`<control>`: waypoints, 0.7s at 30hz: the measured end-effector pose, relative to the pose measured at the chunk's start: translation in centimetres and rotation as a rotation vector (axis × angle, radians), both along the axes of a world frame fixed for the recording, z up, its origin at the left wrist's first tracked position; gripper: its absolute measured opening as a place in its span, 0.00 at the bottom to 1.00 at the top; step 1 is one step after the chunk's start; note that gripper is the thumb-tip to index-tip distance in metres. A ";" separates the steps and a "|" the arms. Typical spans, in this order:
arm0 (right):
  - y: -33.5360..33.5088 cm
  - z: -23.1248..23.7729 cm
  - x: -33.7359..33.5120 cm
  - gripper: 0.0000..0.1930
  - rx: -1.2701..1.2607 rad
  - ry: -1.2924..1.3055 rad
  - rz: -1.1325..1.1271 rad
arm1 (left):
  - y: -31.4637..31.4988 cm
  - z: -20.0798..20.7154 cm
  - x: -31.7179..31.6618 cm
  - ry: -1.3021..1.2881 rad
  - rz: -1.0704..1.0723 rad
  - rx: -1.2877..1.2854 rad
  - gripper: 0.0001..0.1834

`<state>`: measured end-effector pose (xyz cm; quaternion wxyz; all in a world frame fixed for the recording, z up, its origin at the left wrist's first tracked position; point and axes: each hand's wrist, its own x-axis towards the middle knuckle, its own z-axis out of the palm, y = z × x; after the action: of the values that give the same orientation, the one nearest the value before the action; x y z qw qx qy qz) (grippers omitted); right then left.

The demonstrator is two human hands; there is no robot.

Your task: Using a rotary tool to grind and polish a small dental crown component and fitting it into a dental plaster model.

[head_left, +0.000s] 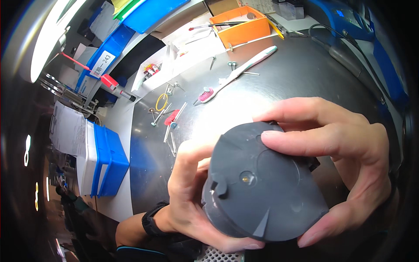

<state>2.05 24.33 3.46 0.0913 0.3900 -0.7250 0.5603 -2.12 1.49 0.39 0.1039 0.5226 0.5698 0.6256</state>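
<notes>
While the left grip [187, 196] cups the left side of a dark grey rounded housing [279, 187] with its thumb along the lower edge, the right grip [362, 144] grasps it from the right, one fingertip pressed on the upper face and the thumb at the lower right rim. The housing is held between the two, at the near side of a metal tabletop [297, 78]; its face shows a small round recess, a pale pointed wedge at the lower edge and a hooked tab on the left.

Just below the housing, partly hidden, is a perforated plate [220, 255]; to its lower left, a black wristband [153, 220] circles the left wrist. Well left of it stand stacked blue bins [111, 163]. Beyond its upper left, thin metal pins lie scattered near a yellow ring [162, 102] and a red scrap [171, 118]. Farther behind the housing lies a toothbrush [244, 70] with pink bristles. Farther still, directly behind it, is an orange box [244, 37], and to its far upper right, a blue device [349, 19].
</notes>
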 end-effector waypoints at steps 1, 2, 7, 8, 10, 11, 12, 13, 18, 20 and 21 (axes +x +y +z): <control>0.0 -0.1 -0.1 0.41 -0.009 0.000 0.010 | 0.2 -0.1 -0.5 0.026 -0.011 -0.010 0.54; 0.0 -0.1 -0.2 0.42 -0.019 -0.001 0.020 | 0.0 0.2 -0.3 0.033 -0.014 -0.050 0.54; 0.1 -0.4 -0.2 0.42 -0.014 -0.007 0.024 | 1.0 -0.3 -0.6 0.012 -0.042 0.133 0.53; 0.1 -0.4 -0.1 0.41 -0.017 -0.021 0.022 | 0.7 0.0 -0.2 0.028 -0.014 0.100 0.54; 0.1 -0.5 0.0 0.41 -0.033 -0.036 0.023 | 0.4 0.3 0.2 0.039 0.024 0.078 0.54; 0.1 -0.6 0.0 0.41 -0.044 -0.036 0.025 | 0.4 0.3 0.2 0.035 0.035 0.089 0.53; 0.1 -0.5 0.1 0.41 -0.027 -0.033 0.014 | 0.3 0.5 0.4 -0.016 0.045 0.057 0.53; 0.1 -0.6 0.1 0.41 -0.010 -0.030 0.004 | 0.2 0.6 0.6 -0.068 0.054 0.026 0.52; -0.5 -0.6 0.6 0.41 -0.118 -0.161 -0.103 | -0.1 0.7 0.4 -0.079 0.135 -0.250 0.50; -0.8 -0.5 1.0 0.42 -0.229 -0.303 -0.184 | 0.0 0.6 -0.1 -0.008 0.192 -0.298 0.51; -0.9 -0.5 1.0 0.42 -0.254 -0.366 -0.212 | 0.0 0.6 -0.3 0.045 0.216 -0.314 0.51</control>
<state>3.09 23.45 2.99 0.0649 0.1893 -0.6900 0.6955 -2.43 1.49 0.97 0.1034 0.4498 0.7153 0.5247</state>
